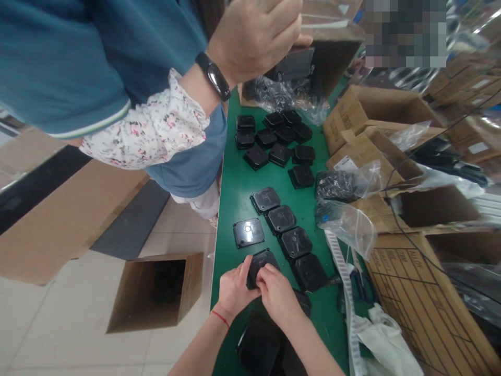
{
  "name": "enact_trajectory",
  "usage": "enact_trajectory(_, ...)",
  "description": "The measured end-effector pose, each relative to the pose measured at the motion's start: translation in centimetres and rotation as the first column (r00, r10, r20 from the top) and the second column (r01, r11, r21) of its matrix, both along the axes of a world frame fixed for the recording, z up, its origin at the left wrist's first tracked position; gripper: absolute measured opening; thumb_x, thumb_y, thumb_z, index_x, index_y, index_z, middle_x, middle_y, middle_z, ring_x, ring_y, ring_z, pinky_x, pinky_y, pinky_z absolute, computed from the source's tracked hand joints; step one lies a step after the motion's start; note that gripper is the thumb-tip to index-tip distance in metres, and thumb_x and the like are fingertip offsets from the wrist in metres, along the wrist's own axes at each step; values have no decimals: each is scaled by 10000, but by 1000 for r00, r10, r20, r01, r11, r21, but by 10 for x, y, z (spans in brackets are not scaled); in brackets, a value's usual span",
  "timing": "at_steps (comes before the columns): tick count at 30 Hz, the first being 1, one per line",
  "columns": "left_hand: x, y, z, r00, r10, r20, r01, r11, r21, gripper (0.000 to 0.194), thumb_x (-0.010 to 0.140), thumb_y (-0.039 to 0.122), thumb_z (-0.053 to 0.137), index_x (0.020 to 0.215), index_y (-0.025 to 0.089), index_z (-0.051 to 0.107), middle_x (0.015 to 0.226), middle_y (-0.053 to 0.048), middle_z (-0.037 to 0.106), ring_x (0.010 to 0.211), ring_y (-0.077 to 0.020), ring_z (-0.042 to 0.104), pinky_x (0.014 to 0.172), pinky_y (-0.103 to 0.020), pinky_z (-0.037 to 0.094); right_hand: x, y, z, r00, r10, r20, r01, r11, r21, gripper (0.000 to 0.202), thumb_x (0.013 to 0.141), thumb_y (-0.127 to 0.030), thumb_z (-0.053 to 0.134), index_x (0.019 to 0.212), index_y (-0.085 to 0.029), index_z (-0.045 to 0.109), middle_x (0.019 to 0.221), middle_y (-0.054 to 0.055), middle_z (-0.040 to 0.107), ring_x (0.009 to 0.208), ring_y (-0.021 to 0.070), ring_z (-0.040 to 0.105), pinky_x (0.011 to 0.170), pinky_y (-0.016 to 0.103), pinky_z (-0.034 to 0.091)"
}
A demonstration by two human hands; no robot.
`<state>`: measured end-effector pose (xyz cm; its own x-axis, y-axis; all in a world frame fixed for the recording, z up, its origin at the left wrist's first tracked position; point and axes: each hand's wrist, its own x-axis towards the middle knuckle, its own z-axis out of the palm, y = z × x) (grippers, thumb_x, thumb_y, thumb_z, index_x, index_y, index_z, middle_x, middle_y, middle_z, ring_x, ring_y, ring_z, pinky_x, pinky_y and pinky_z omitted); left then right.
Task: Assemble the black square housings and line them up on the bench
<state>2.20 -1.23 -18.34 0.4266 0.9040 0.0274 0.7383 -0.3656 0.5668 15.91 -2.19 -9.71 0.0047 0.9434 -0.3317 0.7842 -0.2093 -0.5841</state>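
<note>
Both of my hands are at a black square plastic case [263, 258] on the green table. My left hand [236, 286], with a red string at the wrist, grips the case along its left edge, index finger over the top and thumb at the near side. The fingers of my right hand [277, 295] are pinched together over the near part of the case; what they hold, if anything, is hidden. Just beyond lies a flat, shiny black cover [249, 233]. Several similar cases, one of them a black case [296, 242], form a slanting row to the right.
A co-worker's arm with a floral sleeve [151, 128] reaches across at upper left. More black cases [279, 155] stand farther along the green table [230, 198]. Cardboard boxes [415, 292], plastic bags [348, 222] and scissors [362, 284] line the right side. An open carton [191, 287] sits on the floor.
</note>
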Motion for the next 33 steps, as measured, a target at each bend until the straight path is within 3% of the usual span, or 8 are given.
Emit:
enact_trajectory(8, -2, 1, 1, 1000, -19, -11, 18, 1000, -13, 764, 741, 452, 737, 1376, 160, 429, 945, -64, 756, 752, -228, 728, 646, -293, 534, 9, -15, -11, 908, -310, -283, 321, 947, -8, 170, 845, -130, 565, 718, -211, 643, 732, 0, 603, 655, 173, 618, 623, 292, 494)
enact_trajectory(15, -3, 1, 0, 1000, -14, -7, 13, 1000, -17, 739, 738, 371, 715, 1384, 151, 432, 980, -70, 753, 776, -227, 728, 647, -300, 537, 3, -16, -6, 971, -187, -147, 196, 979, 49, 218, 852, -68, 486, 704, -214, 553, 773, 2, 561, 726, 174, 583, 645, 291, 436)
enact_trajectory(21, 0, 0, 0, 1000, -6, -15, 6, 1000, -7, 709, 740, 346, 707, 1368, 146, 448, 922, -64, 751, 756, -225, 725, 634, -286, 524, -4, -13, -3, 974, -205, -96, 209, 978, 27, 249, 830, -27, 451, 671, -206, 520, 772, 8, 551, 740, 181, 572, 680, 312, 417)
enact_trajectory(24, -1, 4, 4, 1000, -17, 6, 18, 998, -60, 731, 751, 399, 726, 1373, 142, 441, 862, -48, 733, 736, -231, 713, 613, -289, 498, 1, -16, -6, 944, -259, -205, 265, 964, 0, 237, 843, -72, 494, 666, -203, 582, 758, 7, 569, 730, 179, 588, 669, 307, 437)
enact_trajectory(27, -9, 10, 18, 992, 18, 126, 13, 971, -238, 803, 722, 532, 756, 1369, 165, 452, 717, 18, 642, 631, -192, 636, 555, -264, 423, 11, -31, -13, 825, -413, -386, 429, 902, -47, 161, 879, -222, 567, 784, -204, 696, 805, 25, 626, 699, 176, 626, 640, 296, 500)
enact_trajectory(29, -16, 11, 34, 950, 195, 245, -71, 896, -438, 683, 723, 633, 717, 1212, 180, 564, 599, 68, 486, 538, -137, 507, 517, -236, 337, 14, -45, -12, 728, -507, -461, 547, 836, -56, 183, 897, -322, 582, 884, -199, 718, 857, 45, 650, 699, 178, 650, 627, 292, 539)
enact_trajectory(30, -18, 11, 44, 894, 332, 302, -108, 813, -572, 596, 754, 681, 655, 1079, 183, 602, 565, 81, 395, 502, -113, 425, 498, -226, 289, 13, -52, -8, 695, -536, -479, 588, 807, -50, 206, 904, -354, 583, 910, -197, 717, 873, 51, 653, 703, 177, 656, 623, 287, 550)
enact_trajectory(33, -16, 6, 75, 591, 739, 323, 46, 368, -929, 565, 841, 742, 467, 796, 184, 545, 584, 67, 342, 503, -81, 335, 483, -205, 247, 0, -64, 14, 698, -515, -498, 602, 798, 19, 191, 921, -349, 584, 936, -203, 706, 885, 54, 660, 750, 173, 662, 637, 267, 556)
